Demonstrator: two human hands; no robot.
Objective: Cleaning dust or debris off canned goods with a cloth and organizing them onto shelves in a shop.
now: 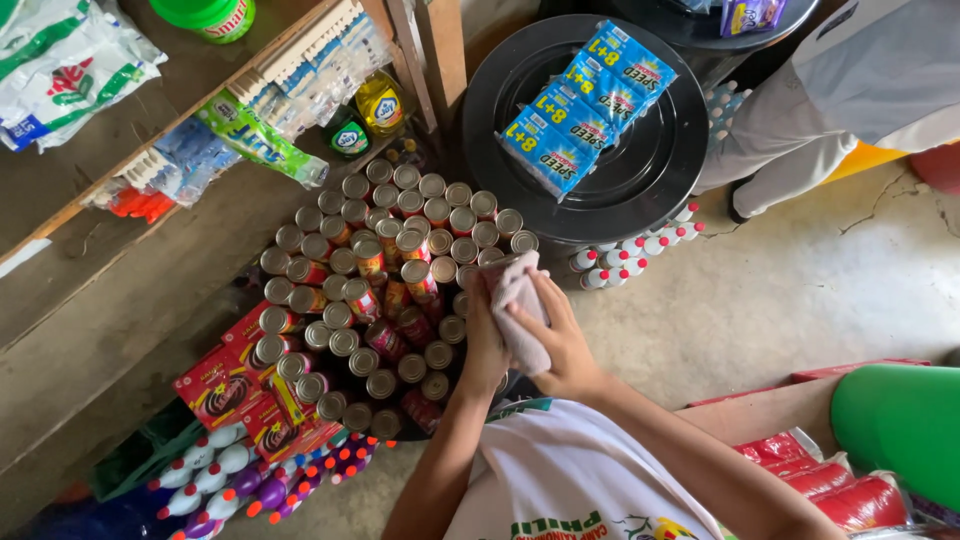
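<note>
My left hand (pixel 484 345) and my right hand (pixel 563 345) meet over the right edge of a stack of tin cans (pixel 385 300). Both grip a pinkish cloth (pixel 520 305), which is bunched between them. My right hand's fingers lie across the cloth from the right, and my left hand presses against it from the left. Whatever is under the cloth is hidden. The cans have silver tops and red and yellow labels, and several lie tilted on top of the rest.
A black drum lid (pixel 650 165) carries blue sachet packs (pixel 585 105). Another person's grey trouser leg (pixel 790 130) stands at top right. White bottles with red caps (pixel 630 250), red boxes (pixel 225 385), a wooden shelf (pixel 120 250) and a green container (pixel 900 430) surround the cans.
</note>
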